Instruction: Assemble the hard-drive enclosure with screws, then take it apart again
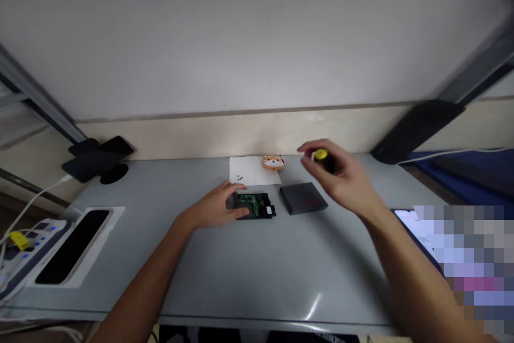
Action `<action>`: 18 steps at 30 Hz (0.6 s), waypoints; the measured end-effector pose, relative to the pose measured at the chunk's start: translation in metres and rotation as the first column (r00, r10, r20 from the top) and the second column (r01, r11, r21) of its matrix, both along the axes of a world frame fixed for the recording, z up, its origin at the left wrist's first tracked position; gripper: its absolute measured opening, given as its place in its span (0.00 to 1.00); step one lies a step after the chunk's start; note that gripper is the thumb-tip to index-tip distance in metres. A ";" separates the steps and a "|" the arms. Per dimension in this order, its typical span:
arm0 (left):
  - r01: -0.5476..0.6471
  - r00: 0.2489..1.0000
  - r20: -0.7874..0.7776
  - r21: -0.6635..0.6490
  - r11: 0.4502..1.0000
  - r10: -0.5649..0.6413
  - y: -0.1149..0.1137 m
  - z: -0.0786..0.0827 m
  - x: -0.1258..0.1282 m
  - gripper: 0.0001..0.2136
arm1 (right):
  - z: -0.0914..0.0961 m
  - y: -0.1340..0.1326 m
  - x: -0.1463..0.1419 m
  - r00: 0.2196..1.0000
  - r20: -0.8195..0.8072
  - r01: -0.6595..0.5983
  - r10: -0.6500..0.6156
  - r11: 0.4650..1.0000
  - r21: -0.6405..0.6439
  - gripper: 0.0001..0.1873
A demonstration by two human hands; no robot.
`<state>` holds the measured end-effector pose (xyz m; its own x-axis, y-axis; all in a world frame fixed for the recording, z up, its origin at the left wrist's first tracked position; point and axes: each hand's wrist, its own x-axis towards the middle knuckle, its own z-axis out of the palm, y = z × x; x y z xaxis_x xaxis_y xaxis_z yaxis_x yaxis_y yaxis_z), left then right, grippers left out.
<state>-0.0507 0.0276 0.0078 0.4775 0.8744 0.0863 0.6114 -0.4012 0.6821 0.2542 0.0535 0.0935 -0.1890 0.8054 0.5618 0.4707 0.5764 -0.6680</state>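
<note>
The front edge of the bench (257, 273) runs across the near side, with dark objects (313, 337) partly visible below it. From that edge a broad grey stretch, marked by a streak of glare, reaches back between the forearms to the work. On the left, a power strip (38, 254) with blue lights lies along the bench's side, and a dark-screened phone (74, 246) lies beside it on white paper (116, 220). On the right, a lit screen (413, 230) is partly masked by pixelation.

Farther in, the left hand (217, 206) has its grip parted to about the depth of an open circuit-board unit (254, 206), around that unit's left end. The thumb touches its near left part and a forefinger stretches past the far left corner; how firmly it presses cannot be told. The unit lies flat on the bench, green board upward, to the left of the right hand (347, 185) and nearer than it. That hand is raised above the bench, its grip curled round a dark object with a yellow end (321, 154); blur hides its exact form.

Just right of the unit, and apart from it, lies a flat dark box (304, 198). Behind them, a white sheet (254, 172) carries several tiny dark pieces (240, 177) near its front left corner and an orange animal-faced object (273, 162) at its right side. A black stand (113, 173) occupies the far left, a slanting dark panel (417, 126) the far right, and the pale wall (257, 38) closes off the back.
</note>
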 end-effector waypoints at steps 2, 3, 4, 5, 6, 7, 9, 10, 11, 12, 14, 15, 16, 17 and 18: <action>0.064 0.998 -0.019 -0.032 0.997 -0.065 -0.002 0.003 -0.002 0.33 | -0.013 -0.001 0.025 0.916 0.385 -0.069 0.117 0.988 -0.137 0.18; 0.085 0.996 -0.025 -0.035 0.996 -0.086 -0.003 0.004 -0.003 0.34 | -0.021 -0.001 0.036 0.848 0.502 -0.077 0.170 0.977 -0.201 0.23; 0.097 0.995 -0.028 -0.033 0.995 -0.098 -0.003 0.004 -0.003 0.33 | -0.028 -0.002 0.044 0.789 0.575 -0.075 0.218 0.962 -0.262 0.27; 0.103 0.994 -0.027 -0.029 0.994 -0.104 -0.002 0.003 -0.002 0.32 | -0.033 -0.002 0.051 0.748 0.612 -0.071 0.256 0.948 -0.310 0.28; 0.104 0.994 -0.021 -0.023 0.994 -0.105 -0.002 0.002 -0.002 0.31 | -0.036 -0.003 0.055 0.731 0.625 -0.062 0.273 0.939 -0.338 0.27; 0.104 0.994 -0.013 -0.017 0.994 -0.104 -0.001 0.001 -0.001 0.30 | -0.037 -0.003 0.059 0.730 0.627 -0.054 0.273 0.937 -0.345 0.25; 0.106 0.994 -0.002 -0.009 0.994 -0.106 0.001 0.000 -0.001 0.30 | -0.036 -0.002 0.060 0.756 0.608 -0.045 0.242 0.946 -0.320 0.21; 0.107 0.994 0.002 -0.004 0.994 -0.107 0.001 -0.001 -0.001 0.30 | -0.035 -0.001 0.060 0.769 0.596 -0.049 0.233 0.950 -0.307 0.19; 0.106 0.994 0.006 0.000 0.994 -0.106 0.001 -0.001 -0.001 0.31 | -0.034 0.000 0.059 0.773 0.588 -0.059 0.239 0.950 -0.308 0.20; 0.105 0.994 0.010 0.003 0.994 -0.105 0.002 -0.001 -0.002 0.31 | -0.034 0.002 0.057 0.767 0.588 -0.069 0.258 0.944 -0.323 0.21; 0.102 0.994 0.025 0.003 0.995 -0.102 0.002 -0.001 -0.002 0.32 | -0.037 0.006 0.055 0.722 0.615 -0.072 0.316 0.919 -0.387 0.29; 0.101 0.994 0.037 0.000 0.995 -0.101 0.002 -0.001 -0.002 0.32 | -0.039 0.008 0.054 0.695 0.637 -0.057 0.333 0.909 -0.413 0.32; 0.097 0.994 0.048 -0.003 0.995 -0.097 0.002 -0.001 -0.001 0.33 | -0.041 0.011 0.053 0.673 0.656 -0.036 0.341 0.901 -0.432 0.33; 0.091 0.994 0.057 -0.006 0.996 -0.091 0.002 -0.002 0.000 0.33 | -0.041 0.013 0.053 0.662 0.665 -0.018 0.345 0.895 -0.446 0.34; 0.081 0.995 0.060 -0.008 0.997 -0.081 0.002 -0.003 0.001 0.33 | -0.041 0.015 0.053 0.662 0.659 -0.012 0.356 0.885 -0.466 0.34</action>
